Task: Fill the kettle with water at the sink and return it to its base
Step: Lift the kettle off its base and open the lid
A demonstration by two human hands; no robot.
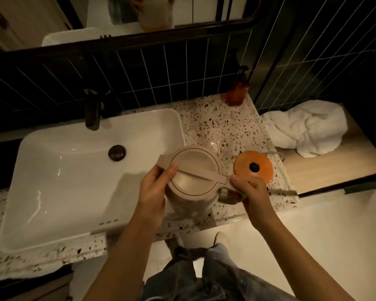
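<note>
A beige kettle [193, 172] with its lid down is held above the counter, at the right rim of the white sink [74, 192]. My right hand [249, 187] grips the kettle's handle. My left hand [154, 187] rests on the kettle's left side, thumb on the lid's edge near the spout. The round orange base [253, 167], with a black connector in its middle, lies on the counter just right of the kettle. A dark faucet [92, 111] stands behind the sink.
A speckled terrazzo counter [221, 124] surrounds the sink. An amber pump bottle [237, 90] stands at the back by the dark tiled wall. A crumpled white towel [306, 129] lies on a wooden ledge to the right. The sink's dark drain plug [117, 152] is visible.
</note>
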